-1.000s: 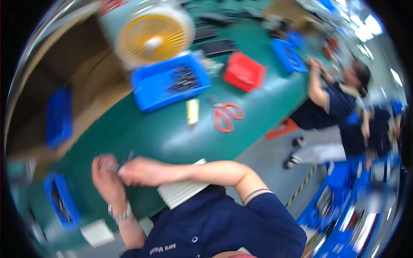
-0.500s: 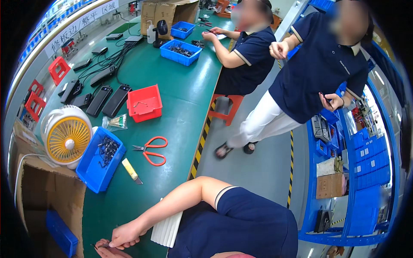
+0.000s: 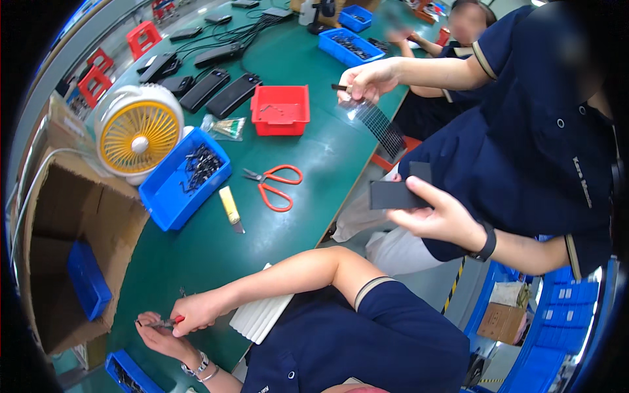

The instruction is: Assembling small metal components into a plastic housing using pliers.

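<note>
At the lower left, over the green table [image 3: 301,216], my hands work close together. My right hand [image 3: 193,313] is closed on a small red-handled tool [image 3: 177,320]; its metal end points toward my left hand, but its exact kind is hidden. My left hand [image 3: 159,337], with a watch at the wrist, has its fingers curled around a small dark piece [image 3: 139,323], mostly covered. Below my right forearm lies a white ribbed block [image 3: 262,314]. A blue bin [image 3: 128,373] of dark parts sits nearest my left wrist. Tiny bits [image 3: 183,291] lie just beyond my hands.
Farther off are a cardboard box [image 3: 39,262], a blue bin of black parts [image 3: 164,203], a fan [image 3: 139,134], a yellow cutter [image 3: 229,205], orange-handled scissors [image 3: 272,187] and a red bin [image 3: 280,121]. A standing person's hands [image 3: 445,216] hold black pieces and a gridded sheet.
My view has shifted, so the table things sit farther right. The standing person has come much closer, hands now near the table. A red handle now shows in my right hand.
</note>
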Available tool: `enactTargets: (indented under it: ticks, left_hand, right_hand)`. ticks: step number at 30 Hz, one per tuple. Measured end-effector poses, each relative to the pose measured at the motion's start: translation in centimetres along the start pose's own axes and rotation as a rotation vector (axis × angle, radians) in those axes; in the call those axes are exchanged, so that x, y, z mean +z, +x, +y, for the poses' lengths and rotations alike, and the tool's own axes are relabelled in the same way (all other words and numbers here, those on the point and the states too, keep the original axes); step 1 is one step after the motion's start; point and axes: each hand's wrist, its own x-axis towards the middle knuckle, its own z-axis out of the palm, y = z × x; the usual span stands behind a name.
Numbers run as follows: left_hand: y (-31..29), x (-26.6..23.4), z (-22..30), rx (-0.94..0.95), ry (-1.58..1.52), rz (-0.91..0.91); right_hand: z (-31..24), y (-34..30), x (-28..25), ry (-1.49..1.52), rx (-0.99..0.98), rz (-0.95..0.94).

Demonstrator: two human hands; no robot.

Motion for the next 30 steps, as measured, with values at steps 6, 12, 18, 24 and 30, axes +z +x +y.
enactTargets:
  ticks: [6, 12, 18, 24, 30]
  left_hand:
    - [0.2, 0.6, -0.5, 0.040, 0.038, 0.026]
    - [0.2, 0.1, -1.3, 0.060, 0.035, -0.041]
    - [0.3, 0.2, -1.8, 0.119, 0.066, -0.067]
    - [0.3, 0.6, -2.1, 0.118, 0.061, -0.013]
    - [0.3, 0.3, -2.1, 0.171, 0.119, -0.061]
  right_hand:
    - [0.2, 0.5, -0.1, -0.008, 0.053, 0.009]
    - [2.3, 2.3, 0.1, -0.265, -0.145, 0.115]
    - [2.1, 1.6, 0.4, -0.251, -0.160, 0.137]
    - [1.7, 1.5, 0.3, -0.240, -0.148, 0.090]
    - [1.4, 1.3, 0.2, -0.200, -0.181, 0.091]
